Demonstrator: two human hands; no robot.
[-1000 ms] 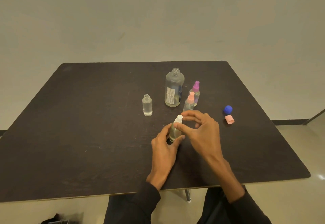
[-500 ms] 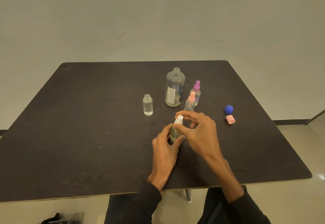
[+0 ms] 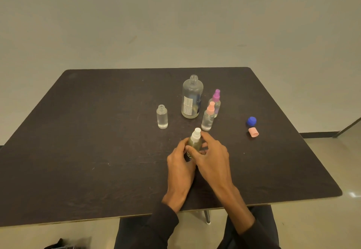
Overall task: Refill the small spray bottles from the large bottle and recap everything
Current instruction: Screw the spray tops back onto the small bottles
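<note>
Both hands' grip holds the white-capped spray bottle (image 3: 195,141) on the table (image 3: 97,151).

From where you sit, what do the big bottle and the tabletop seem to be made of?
Big bottle: clear glass or hard plastic, glossy; it is see-through and bears a printed label; which one I cannot tell. Tabletop: dark wood-look laminate, matt, with a pale edge, probably board.

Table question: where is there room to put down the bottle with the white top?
The table is bare left of the small open bottle, and also between the right hand and the pink cap. It is crowded around the large bottle, where the pink-topped bottle and purple-topped bottle stand close.
</note>
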